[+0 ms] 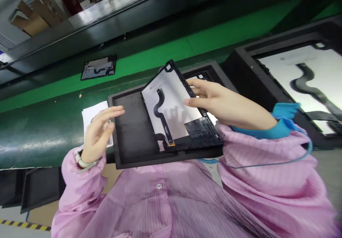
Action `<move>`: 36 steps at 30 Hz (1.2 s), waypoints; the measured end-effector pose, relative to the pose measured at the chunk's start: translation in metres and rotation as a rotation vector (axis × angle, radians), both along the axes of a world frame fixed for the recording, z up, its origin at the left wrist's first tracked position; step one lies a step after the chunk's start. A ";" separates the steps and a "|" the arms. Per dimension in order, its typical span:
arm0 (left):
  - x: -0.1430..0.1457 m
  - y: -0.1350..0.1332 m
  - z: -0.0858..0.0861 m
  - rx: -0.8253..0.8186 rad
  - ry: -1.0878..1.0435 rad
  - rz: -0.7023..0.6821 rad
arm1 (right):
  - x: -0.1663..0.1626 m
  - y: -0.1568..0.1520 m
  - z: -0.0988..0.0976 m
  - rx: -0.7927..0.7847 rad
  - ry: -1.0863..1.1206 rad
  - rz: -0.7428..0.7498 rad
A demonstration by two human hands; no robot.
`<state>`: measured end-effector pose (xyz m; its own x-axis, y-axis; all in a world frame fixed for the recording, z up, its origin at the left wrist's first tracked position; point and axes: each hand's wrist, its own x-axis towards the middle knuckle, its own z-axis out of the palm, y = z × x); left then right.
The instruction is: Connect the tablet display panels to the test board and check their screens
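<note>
A black foam tray [128, 131] lies in front of me, and a tablet back panel [173, 109] with a silver inner face and a black flex cable rests tilted in it. My right hand [221, 104] grips the panel's right edge, fingers curled over the frame. A blue wrist strap [278, 129] with a coiled cord sits on that wrist. My left hand [100, 131] hovers at the tray's left edge with fingers spread, holding nothing. A watch is on the left wrist. Both sleeves are pink.
A green conveyor belt [160, 56] runs behind the tray with another panel [98, 67] lying on it. A white paper [92, 115] lies under my left hand. A second black tray [294, 74] with a similar panel stands at right. Cardboard boxes sit far back left.
</note>
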<state>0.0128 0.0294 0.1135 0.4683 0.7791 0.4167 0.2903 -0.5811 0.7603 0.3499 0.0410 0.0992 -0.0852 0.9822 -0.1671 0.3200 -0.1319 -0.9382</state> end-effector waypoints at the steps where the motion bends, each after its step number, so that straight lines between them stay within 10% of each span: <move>1: -0.018 0.004 0.000 0.121 0.108 0.116 | -0.004 0.001 -0.003 -0.047 0.094 0.012; 5: -0.090 0.027 -0.020 0.342 0.581 0.346 | -0.038 0.003 -0.022 -0.256 0.292 0.080; 10: -0.140 0.046 -0.062 0.116 0.734 0.288 | -0.080 0.000 -0.054 -0.420 0.330 0.107; 18: -0.124 0.063 -0.077 -0.036 0.427 0.330 | -0.081 -0.002 -0.056 -0.159 -0.411 0.220; 22: -0.115 0.080 -0.086 -0.199 0.196 0.353 | -0.094 -0.005 -0.047 0.242 -0.940 0.205; 28: -0.102 0.089 -0.095 -0.293 -0.077 0.328 | -0.137 0.003 -0.059 0.350 -0.690 0.427; 36: -0.087 0.079 -0.101 -0.303 -0.079 0.334 | -0.142 0.008 -0.079 0.301 -0.460 0.288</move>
<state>-0.0740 0.1086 0.0130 0.1467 0.9743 0.1708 0.3586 -0.2133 0.9088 0.2080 0.0488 0.0202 -0.3392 0.9402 0.0306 0.6838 0.2688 -0.6784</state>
